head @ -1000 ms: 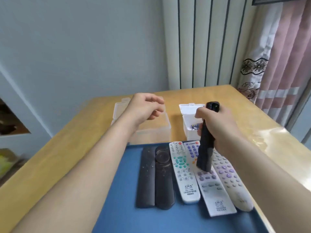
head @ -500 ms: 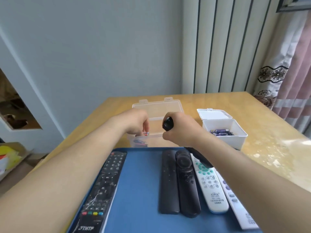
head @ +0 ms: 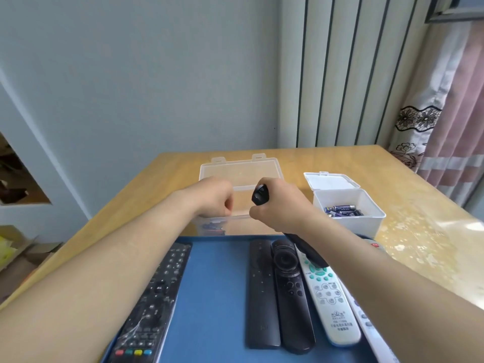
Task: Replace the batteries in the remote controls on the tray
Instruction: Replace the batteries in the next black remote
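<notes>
Remotes (head: 262, 297) lie in a row on the blue tray (head: 214, 297), low in the frame. Above its far edge the right hand (head: 280, 208) grips a tilted black remote (head: 260, 196). The left hand (head: 214, 199) curls over the clear box (head: 246, 225). The battery it pinched a moment ago no longer shows, and I cannot tell if it holds anything. Probably the spent cell is dropped, so fresh batteries (head: 343, 209) from the white box (head: 348, 225) come next.

Room corner, daylit.
Pale grey wall (head: 131, 74); vertical-ribbed panelling (head: 337, 74); pink curtain (head: 457, 113) at right; light wooden surface (head: 175, 171).
</notes>
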`<state>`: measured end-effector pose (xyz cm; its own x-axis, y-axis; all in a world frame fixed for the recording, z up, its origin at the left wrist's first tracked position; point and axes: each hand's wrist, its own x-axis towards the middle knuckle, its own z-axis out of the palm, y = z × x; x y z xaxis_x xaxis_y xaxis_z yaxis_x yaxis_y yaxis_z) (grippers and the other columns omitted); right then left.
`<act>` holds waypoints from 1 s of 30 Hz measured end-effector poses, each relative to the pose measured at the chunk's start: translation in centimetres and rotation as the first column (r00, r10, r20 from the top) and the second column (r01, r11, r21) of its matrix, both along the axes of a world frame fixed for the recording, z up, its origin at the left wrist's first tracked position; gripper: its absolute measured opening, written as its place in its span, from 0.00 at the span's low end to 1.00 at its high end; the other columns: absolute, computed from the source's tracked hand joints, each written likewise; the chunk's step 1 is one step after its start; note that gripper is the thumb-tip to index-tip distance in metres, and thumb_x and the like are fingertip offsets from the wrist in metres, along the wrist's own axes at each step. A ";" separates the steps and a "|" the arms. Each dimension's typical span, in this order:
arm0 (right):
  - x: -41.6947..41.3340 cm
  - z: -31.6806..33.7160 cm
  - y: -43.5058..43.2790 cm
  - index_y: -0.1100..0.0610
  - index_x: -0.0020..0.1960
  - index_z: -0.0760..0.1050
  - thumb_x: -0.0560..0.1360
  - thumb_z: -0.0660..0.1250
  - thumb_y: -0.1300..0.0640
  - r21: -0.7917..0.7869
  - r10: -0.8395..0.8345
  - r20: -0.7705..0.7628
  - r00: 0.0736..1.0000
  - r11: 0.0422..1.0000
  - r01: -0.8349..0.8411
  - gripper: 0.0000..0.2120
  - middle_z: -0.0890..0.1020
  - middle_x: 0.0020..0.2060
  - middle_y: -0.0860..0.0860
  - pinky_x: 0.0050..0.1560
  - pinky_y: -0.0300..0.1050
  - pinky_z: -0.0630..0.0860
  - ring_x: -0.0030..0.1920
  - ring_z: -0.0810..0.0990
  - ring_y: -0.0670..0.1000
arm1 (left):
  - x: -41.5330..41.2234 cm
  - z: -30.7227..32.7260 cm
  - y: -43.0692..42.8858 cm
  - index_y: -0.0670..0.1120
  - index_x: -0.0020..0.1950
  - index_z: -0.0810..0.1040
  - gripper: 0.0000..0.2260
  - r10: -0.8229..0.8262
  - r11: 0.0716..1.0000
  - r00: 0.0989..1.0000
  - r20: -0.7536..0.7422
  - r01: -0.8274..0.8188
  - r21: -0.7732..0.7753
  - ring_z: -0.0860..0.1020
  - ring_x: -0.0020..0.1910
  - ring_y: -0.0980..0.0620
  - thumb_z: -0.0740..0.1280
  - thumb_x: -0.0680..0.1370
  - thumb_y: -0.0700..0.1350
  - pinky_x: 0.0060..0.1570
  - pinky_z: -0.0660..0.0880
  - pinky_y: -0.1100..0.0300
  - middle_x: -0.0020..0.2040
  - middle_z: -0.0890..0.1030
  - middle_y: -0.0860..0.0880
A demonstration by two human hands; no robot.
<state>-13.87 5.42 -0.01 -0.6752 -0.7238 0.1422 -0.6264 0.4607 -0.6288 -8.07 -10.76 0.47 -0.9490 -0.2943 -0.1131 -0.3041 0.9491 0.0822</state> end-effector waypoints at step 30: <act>-0.1 -0.9 -0.2 0.56 0.45 0.73 0.69 0.72 0.54 0.024 0.008 -0.057 0.998 1.000 -0.007 0.10 0.78 0.38 0.51 0.34 0.42 0.72 0.38 0.77 0.55 | 0.4 1.6 1.9 0.49 0.44 0.82 0.35 -0.012 0.994 0.884 0.467 -0.039 0.098 0.76 0.43 0.52 0.42 0.78 0.68 0.55 0.71 0.54 0.40 0.79 0.48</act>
